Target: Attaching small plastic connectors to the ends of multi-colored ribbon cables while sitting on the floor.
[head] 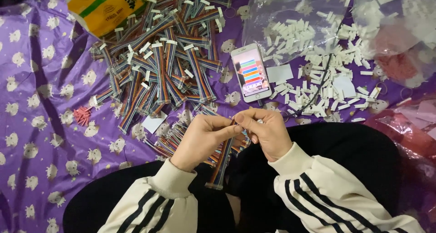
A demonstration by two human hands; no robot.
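Rainbow ribbon cable [221,162] hangs over your lap, its upper end pinched between both hands, the lower end dangling toward the dark trousers. Your left hand [202,140] is closed on the cable, thumb and forefinger pressing its top. Your right hand [268,133] curls shut around that same end; whether a small white connector sits under the fingertips, you cannot tell. Risk, as a judgement: the loose tail could swing, twisting the wires at the pinch. Pile of finished cables [168,60] lies beyond, phone [250,72] and scattered white connectors [331,85] to its right.
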